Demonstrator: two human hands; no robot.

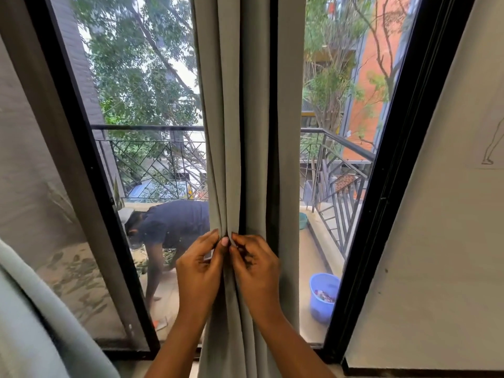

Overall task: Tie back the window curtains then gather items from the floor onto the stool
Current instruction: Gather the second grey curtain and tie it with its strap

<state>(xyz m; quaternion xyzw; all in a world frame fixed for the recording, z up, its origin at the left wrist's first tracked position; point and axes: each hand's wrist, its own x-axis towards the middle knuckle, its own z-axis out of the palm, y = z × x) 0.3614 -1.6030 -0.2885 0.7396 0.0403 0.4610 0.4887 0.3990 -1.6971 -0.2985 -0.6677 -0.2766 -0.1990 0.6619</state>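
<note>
Left hand (200, 264) and right hand (256, 268) meet at mid-frame, fingers curled, each pinching a fold of the grey curtain (234, 105), fingertips nearly touching. Curtain hangs gathered into a narrow column at the centre of the black-framed window (381, 186). Beyond the glass a person (174, 222) bends over on the balcony; a blue bucket (324, 296) stands by the right frame, below the railing (341, 214).

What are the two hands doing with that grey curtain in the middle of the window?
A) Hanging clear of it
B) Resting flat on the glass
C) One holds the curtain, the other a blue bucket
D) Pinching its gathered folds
D: the left hand and right hand both pinch the bunched folds of the grey curtain.
</note>
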